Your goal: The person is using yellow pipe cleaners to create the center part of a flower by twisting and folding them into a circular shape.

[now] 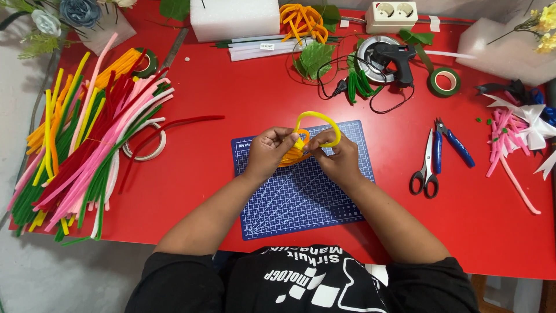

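Hands meet over the blue mat [301,197] at the middle of the bench [231,98]. The left hand [267,152] has its grip closed on an orange bundle [293,154] of bent pipe cleaners, thumb on top and fingers curled beneath. The right hand [337,157] has its grip pinched together on a yellow cleaner [317,119], which arches up and away from both grips and comes back down to the bundle between them.

Risks, as I judge them: the arch looks springy, and the right pinch sits close to its end, so a slight easing of that thumb could let the wire flick free and undo the loop. The bundle is held only by the left fingers; too loose a squeeze might let the orange strands fan apart, while too hard a pull on the yellow wire could kink it or drag it out of the bundle. The wire core at the cut end could also prick a fingertip pressed so near it.

Right of the grips lie scissors [425,168] and blue-handled pliers [454,142], well apart. Beyond the grips a glue gun [394,58] rests on a round stand, its cord trailing toward the mat, near enough to snag a sleeve. Left of the grips, a heap of coloured cleaners [87,145] spreads wide.
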